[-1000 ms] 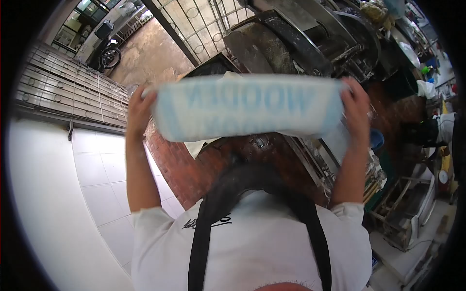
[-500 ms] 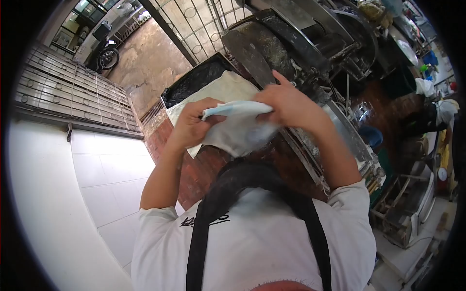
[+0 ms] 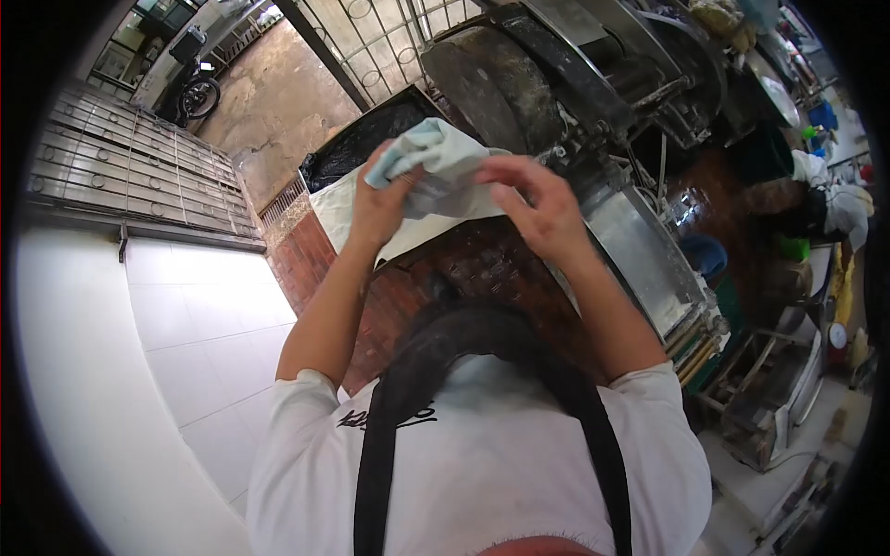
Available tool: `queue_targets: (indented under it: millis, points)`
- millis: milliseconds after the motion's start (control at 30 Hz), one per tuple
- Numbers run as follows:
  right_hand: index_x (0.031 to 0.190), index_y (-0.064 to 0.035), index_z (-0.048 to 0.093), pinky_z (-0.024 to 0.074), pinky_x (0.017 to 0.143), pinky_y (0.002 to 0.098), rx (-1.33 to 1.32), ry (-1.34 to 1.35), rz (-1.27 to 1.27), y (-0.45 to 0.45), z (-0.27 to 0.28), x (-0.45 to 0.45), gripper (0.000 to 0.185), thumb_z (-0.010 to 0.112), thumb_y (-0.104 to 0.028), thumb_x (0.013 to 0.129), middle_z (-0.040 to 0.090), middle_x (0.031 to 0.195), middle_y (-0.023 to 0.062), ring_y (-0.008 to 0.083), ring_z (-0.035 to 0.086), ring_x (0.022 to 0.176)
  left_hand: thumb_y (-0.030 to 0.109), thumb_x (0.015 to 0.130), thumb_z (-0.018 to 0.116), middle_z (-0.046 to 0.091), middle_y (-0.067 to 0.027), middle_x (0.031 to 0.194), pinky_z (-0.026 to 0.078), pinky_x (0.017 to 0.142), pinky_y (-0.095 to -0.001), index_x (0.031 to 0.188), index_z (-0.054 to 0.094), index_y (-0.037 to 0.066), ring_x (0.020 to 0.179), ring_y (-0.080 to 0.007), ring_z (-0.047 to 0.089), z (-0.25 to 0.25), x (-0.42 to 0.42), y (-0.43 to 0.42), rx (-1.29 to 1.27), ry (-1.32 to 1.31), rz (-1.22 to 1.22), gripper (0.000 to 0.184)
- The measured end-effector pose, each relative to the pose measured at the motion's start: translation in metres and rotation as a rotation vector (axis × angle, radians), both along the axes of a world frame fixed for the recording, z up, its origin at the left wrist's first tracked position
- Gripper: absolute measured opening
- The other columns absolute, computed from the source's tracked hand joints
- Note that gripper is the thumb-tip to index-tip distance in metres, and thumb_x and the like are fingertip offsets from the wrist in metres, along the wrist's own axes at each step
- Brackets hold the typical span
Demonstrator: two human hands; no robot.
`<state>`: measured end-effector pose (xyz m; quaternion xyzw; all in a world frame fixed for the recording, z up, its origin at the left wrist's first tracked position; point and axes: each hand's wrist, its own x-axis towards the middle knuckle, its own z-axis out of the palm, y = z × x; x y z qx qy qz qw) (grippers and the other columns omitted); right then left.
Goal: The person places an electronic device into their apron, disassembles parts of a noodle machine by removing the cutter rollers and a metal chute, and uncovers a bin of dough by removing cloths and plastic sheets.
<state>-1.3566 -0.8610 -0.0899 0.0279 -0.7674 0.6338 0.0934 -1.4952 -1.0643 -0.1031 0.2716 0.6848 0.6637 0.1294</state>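
Note:
My left hand (image 3: 382, 199) is closed around a crumpled, limp light-blue and white cloth (image 3: 422, 148). A greyish, partly see-through part hangs from it toward the right; whether that is plastic or thin fabric, I cannot tell. My right hand (image 3: 538, 202) is at the other side, fingers apart and slightly bent, slightly blurred. Its fingertips are close to the greyish edge; contact is unclear. Below both hands, a pale off-white sheet (image 3: 338, 208) lies over a tray lined with black plastic (image 3: 348, 153).
A large metal machine (image 3: 575, 83) with pale powdery smears stands ahead and right. Left are a metal folding gate (image 3: 139, 176) and a white tiled wall (image 3: 199, 320). A motorbike (image 3: 197, 97) is parked outside. Red brick floor (image 3: 445, 269) lies below; a blue tub (image 3: 705, 255) is right.
The cloth was stretched between both hands; now it is bunched up in my left hand, which has risen. My right hand has come off its edge and opened.

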Motion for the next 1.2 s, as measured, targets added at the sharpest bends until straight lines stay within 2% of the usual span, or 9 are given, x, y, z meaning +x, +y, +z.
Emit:
queue_targets:
  millis: [167,233,300,400,467,633,700,900,1200]
  points:
    - [0.124,-0.0029,0.061,0.0473,0.095,0.0355,0.459,0.174,-0.292,-0.014,-0.045,-0.015,0.047,0.077,-0.019,0.083,0.07,0.108,0.013,0.0234,0.064,0.104,0.016,0.094,0.064,0.064,-0.0079,0.114,0.052,0.088,-0.0324,0.122,0.059,0.002,0.1,-0.0181,0.063,0.032,-0.008,0.005,0.37,-0.558,-0.054,0.032]
    - [0.118,-0.0028,0.065,0.0479,0.092,0.0348,0.032,-0.212,0.081,-0.016,-0.053,-0.018,0.038,0.075,-0.016,0.084,0.071,0.104,0.0141,0.0231,0.066,0.099,0.017,0.093,0.065,0.063,-0.0096,0.116,0.053,0.087,-0.0341,0.124,0.058,0.0,0.099,-0.0195,0.063,0.034,-0.033,-0.002,0.295,-0.592,0.04,0.036]
    - [0.112,-0.0024,0.068,0.0488,0.088,0.0329,-0.034,-0.358,0.094,-0.026,-0.032,-0.017,0.032,0.075,-0.014,0.083,0.072,0.104,0.0144,0.0226,0.066,0.094,0.016,0.091,0.066,0.06,-0.0158,0.122,0.051,0.092,-0.0361,0.135,0.049,0.0,0.106,-0.0238,0.062,0.003,-0.066,-0.02,-0.148,-0.017,0.432,0.049]
    - [0.109,-0.0017,0.069,0.05,0.087,0.0343,0.007,-0.256,0.224,-0.022,-0.027,-0.042,0.032,0.075,-0.013,0.081,0.071,0.102,0.0159,0.0252,0.067,0.092,0.022,0.089,0.069,0.063,-0.0126,0.118,0.049,0.09,-0.0353,0.141,0.045,0.003,0.106,-0.0177,0.059,0.009,-0.054,-0.041,-0.501,0.455,-0.108,0.06]
    - [0.108,-0.0004,0.068,0.0505,0.087,0.0361,0.132,-0.175,0.441,-0.022,-0.019,-0.069,0.033,0.075,-0.012,0.079,0.07,0.102,0.0171,0.0286,0.067,0.093,0.021,0.088,0.07,0.065,-0.0105,0.115,0.048,0.09,-0.035,0.138,0.048,0.002,0.103,-0.0165,0.06,0.02,-0.023,-0.039,-0.503,0.378,-0.424,0.058]
    - [0.115,-0.0016,0.064,0.0472,0.094,0.0428,0.483,0.398,-0.143,-0.015,-0.017,-0.116,0.039,0.073,-0.015,0.08,0.064,0.115,0.0163,0.0364,0.06,0.11,0.019,0.088,0.069,0.069,-0.0062,0.103,0.049,0.084,-0.0316,0.126,0.059,0.002,0.091,-0.0162,0.063,-0.026,-0.098,-0.055,-0.469,-0.237,-0.269,0.043]
    - [0.12,-0.0019,0.062,0.0425,0.102,0.0471,0.578,0.507,-0.383,0.008,-0.005,-0.125,0.043,0.073,-0.016,0.081,0.061,0.124,0.017,0.0376,0.055,0.119,0.017,0.089,0.067,0.068,-0.0021,0.093,0.05,0.075,-0.0304,0.115,0.064,0.001,0.081,-0.0145,0.061,-0.028,-0.136,-0.056,-0.473,-0.374,0.08,0.031]
    - [0.132,-0.0035,0.055,0.0217,0.115,0.0577,0.899,0.094,-0.617,0.029,0.004,-0.192,0.055,0.072,-0.014,0.081,0.047,0.144,0.0169,0.0357,0.039,0.138,0.017,0.091,0.063,0.067,-0.0066,0.097,0.05,0.076,-0.0301,0.113,0.063,-0.002,0.084,-0.0161,0.062,-0.091,-0.317,0.011,-0.122,-0.113,0.387,0.029]
    - [0.129,-0.0112,0.059,0.03,0.112,0.0566,1.275,-0.155,-0.677,0.034,-0.012,-0.202,0.055,0.075,-0.011,0.077,0.052,0.141,0.0154,0.0379,0.045,0.134,0.014,0.096,0.059,0.066,-0.0144,0.11,0.057,0.081,-0.0385,0.121,0.056,-0.003,0.095,-0.0254,0.066,-0.196,-0.472,0.277,0.608,-0.746,0.037,0.031]
